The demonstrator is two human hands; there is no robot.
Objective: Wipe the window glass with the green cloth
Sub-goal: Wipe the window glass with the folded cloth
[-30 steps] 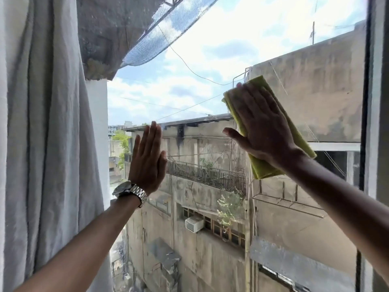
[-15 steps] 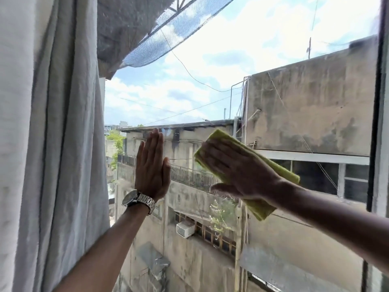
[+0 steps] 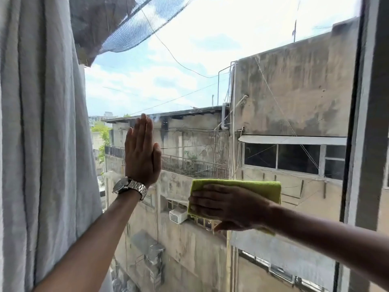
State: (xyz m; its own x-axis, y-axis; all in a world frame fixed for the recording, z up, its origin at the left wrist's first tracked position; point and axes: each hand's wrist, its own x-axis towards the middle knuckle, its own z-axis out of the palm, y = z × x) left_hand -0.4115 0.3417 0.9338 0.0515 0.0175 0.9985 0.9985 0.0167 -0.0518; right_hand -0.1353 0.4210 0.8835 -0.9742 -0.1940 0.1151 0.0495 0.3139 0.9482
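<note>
The window glass [image 3: 200, 60] fills the middle of the view, with sky and grey buildings behind it. A folded green cloth [image 3: 252, 187] lies flat against the glass at lower centre right. My right hand [image 3: 227, 206] presses on it with fingers spread and pointing left, covering its lower left part. My left hand [image 3: 142, 153] rests flat on the glass further left and higher, fingers together and pointing up, holding nothing. A metal watch [image 3: 131, 187] sits on that wrist.
A pale grey curtain [image 3: 42, 144] hangs along the left edge, close to my left forearm. The dark window frame [image 3: 366, 123] stands upright at the right edge. Netting [image 3: 134, 28] hangs outside at the top left.
My right hand has slid the cloth down the glass and turned it from tilted to level. My left hand has stayed flat on the glass.
</note>
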